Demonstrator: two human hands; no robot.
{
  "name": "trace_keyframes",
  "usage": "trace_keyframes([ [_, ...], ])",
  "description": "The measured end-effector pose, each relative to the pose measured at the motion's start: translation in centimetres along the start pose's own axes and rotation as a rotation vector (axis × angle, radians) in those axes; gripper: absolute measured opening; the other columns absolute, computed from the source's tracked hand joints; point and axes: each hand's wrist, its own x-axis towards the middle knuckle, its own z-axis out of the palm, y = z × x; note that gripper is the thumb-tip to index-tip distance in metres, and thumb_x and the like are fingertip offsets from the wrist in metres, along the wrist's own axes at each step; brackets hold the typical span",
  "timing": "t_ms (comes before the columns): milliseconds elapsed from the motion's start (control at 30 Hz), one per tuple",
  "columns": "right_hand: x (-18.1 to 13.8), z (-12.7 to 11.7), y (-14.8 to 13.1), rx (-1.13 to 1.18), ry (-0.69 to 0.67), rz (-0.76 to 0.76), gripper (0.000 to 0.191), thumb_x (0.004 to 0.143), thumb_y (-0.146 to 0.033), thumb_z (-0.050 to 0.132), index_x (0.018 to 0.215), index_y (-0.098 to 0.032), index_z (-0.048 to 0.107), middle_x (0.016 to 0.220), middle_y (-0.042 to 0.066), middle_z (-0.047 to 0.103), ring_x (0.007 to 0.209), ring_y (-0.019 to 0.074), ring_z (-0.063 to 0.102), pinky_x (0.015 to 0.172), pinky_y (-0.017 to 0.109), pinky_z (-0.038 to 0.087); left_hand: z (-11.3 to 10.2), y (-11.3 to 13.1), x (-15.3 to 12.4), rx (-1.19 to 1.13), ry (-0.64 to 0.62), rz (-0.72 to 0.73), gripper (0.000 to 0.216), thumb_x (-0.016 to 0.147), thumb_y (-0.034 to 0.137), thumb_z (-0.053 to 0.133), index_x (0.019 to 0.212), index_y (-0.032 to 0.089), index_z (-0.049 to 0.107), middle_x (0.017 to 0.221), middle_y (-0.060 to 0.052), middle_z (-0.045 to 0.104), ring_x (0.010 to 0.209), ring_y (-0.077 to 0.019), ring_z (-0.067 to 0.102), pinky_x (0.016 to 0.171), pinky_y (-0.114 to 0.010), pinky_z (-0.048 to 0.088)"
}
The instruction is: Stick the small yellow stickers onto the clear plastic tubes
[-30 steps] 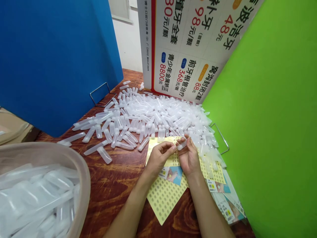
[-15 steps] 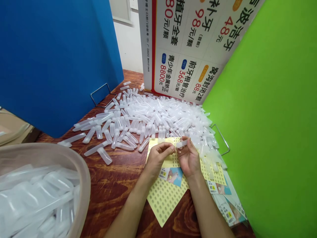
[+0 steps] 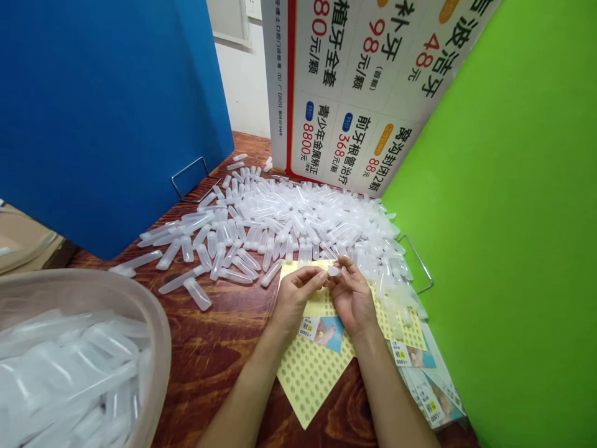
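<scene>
Reddish-brown wood-grained surface (image 3: 200,373): runs across the view, glossy and bare at front left.
Bright green flat panel (image 3: 513,236): stands along the right side, a bent metal wire stand (image 3: 423,264) by its base.
Deep blue flat panel (image 3: 116,112): stands at the left, a similar metal wire loop (image 3: 189,182) at its lower right edge.
White printed board with a red stripe (image 3: 354,93): stands at the back between the panels, its Chinese lettering and red prices turned sideways.
Translucent whitish plastic tub (image 3: 161,330): sits at front left, cut off by the view's edge, filled with translucent white plastic tubes (image 3: 88,367).
Wide heap of small translucent white capped tubes (image 3: 298,211): covers the middle of the surface, looser toward the left.
Yellow sheet with rows of small grey round stickers (image 3: 310,382): lies below the hands, a blue-and-white printed patch (image 3: 321,333) across it.
More yellow and printed sheets (image 3: 410,354): overlap at the right, beside the green panel.
Right hand (image 3: 353,298): grip closed on one small tube with thumb and fingers.
Left hand (image 3: 298,292): grip narrowed, thumb and forefinger close together just beside that tube; whether anything lies between them cannot be told.
Held translucent white tube (image 3: 334,271): between the two hands, over the yellow sheet, its round end toward the camera.
</scene>
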Motion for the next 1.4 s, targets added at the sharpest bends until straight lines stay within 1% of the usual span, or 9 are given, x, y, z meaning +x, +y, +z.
trace_keyframes([
  [133, 0.0, -0.07, 0.08, -0.001, -0.006, 0.002, 0.028, 0.074, -0.019, 0.081, 0.1, -0.02, 0.072, 0.087, 0.0, 0.065, 0.071, 0.012, 0.062, 0.069, 0.025, 0.055, -0.01, -0.31, 0.09, 0.03, 0.005, 0.024, 0.027, 0.071, 0.037, 0.085, 0.083, 0.015, 0.076, 0.077, -0.002, 0.071, 0.073, -0.0121, 0.061, 0.073, -0.023, 0.047],
  [267, -0.02, 0.06, 0.18, -0.008, -0.021, -0.004, 0.025, 0.074, -0.02, 0.081, 0.098, -0.02, 0.073, 0.084, -0.001, 0.064, 0.069, 0.0113, 0.06, 0.066, 0.024, 0.053, -0.01, -0.26, 0.13, 0.069, 0.012, 0.037, 0.027, 0.072, 0.038, 0.085, 0.083, 0.015, 0.074, 0.077, -0.001, 0.07, 0.072, -0.0121, 0.061, 0.072, -0.022, 0.047],
  [600, -0.09, 0.44, 0.15, -0.025, -0.024, -0.021, 0.023, 0.074, -0.02, 0.081, 0.095, -0.02, 0.072, 0.083, -0.001, 0.064, 0.069, 0.0116, 0.061, 0.065, 0.024, 0.053, -0.01, -0.26, 0.16, 0.078, 0.005, 0.044, 0.029, 0.071, 0.039, 0.085, 0.084, 0.015, 0.074, 0.081, -0.002, 0.072, 0.074, -0.0133, 0.064, 0.073, -0.023, 0.05],
  [833, -0.1, 0.41, 0.22, -0.016, -0.013, -0.033, 0.023, 0.073, -0.019, 0.082, 0.094, -0.019, 0.073, 0.082, -0.001, 0.064, 0.069, 0.0111, 0.06, 0.065, 0.023, 0.052, 0.22, 0.08, 0.1, 0.118, 0.019, 0.073, 0.029, 0.07, 0.039, 0.085, 0.081, 0.015, 0.073, 0.077, -0.002, 0.071, 0.072, -0.0132, 0.063, 0.072, -0.023, 0.05],
  [1133, -0.07, 0.36, 0.26, -0.035, -0.01, -0.036, 0.02, 0.075, -0.019, 0.081, 0.093, -0.021, 0.073, 0.082, -0.001, 0.063, 0.07, 0.0111, 0.059, 0.065, 0.022, 0.051, 0.09, 0.07, 0.1, 0.198, 0.031, 0.112, 0.028, 0.073, 0.04, 0.082, 0.081, 0.015, 0.073, 0.076, -0.002, 0.07, 0.072, -0.0144, 0.063, 0.07, -0.024, 0.05],
  [1400, -0.1, 0.39, 0.32, -0.057, -0.012, -0.038, 0.019, 0.076, -0.021, 0.081, 0.092, -0.021, 0.073, 0.08, -0.001, 0.063, 0.068, 0.0111, 0.058, 0.063, 0.021, 0.049, 0.11, 0.27, 0.25, 0.231, 0.047, 0.132, 0.028, 0.07, 0.04, 0.082, 0.077, 0.015, 0.071, 0.074, -0.001, 0.069, 0.069, -0.0137, 0.061, 0.068, -0.024, 0.049],
])
